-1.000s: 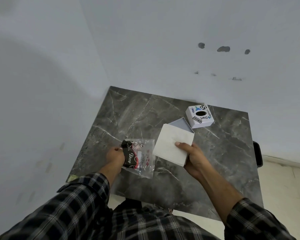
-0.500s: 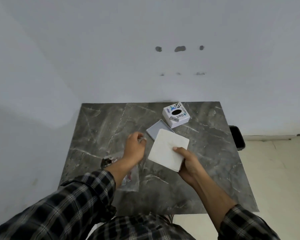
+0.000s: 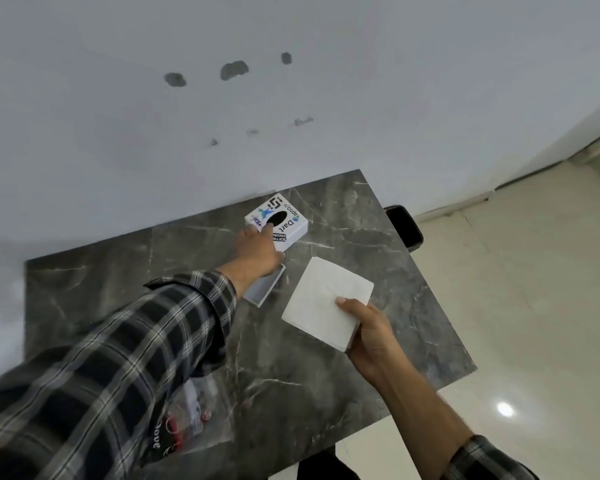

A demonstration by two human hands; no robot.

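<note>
A white square tissue box with stickers and a dark oval hole stands near the far edge of the dark marble table. My left hand reaches across to it, fingers at the box's near-left side; whether they grip it I cannot tell. My right hand holds a stack of white napkins just above the table, thumb on top. A flat grey tray-like lid lies partly under my left wrist.
A clear plastic bag with a dark printed item and red bits lies at the near-left of the table, partly under my sleeve. A black object sits beyond the table's right edge. White wall behind, pale tiled floor right.
My left hand has left the plastic bag and stretched forward to the tissue box. My right hand keeps the napkin stack. The view has swung to the right.
</note>
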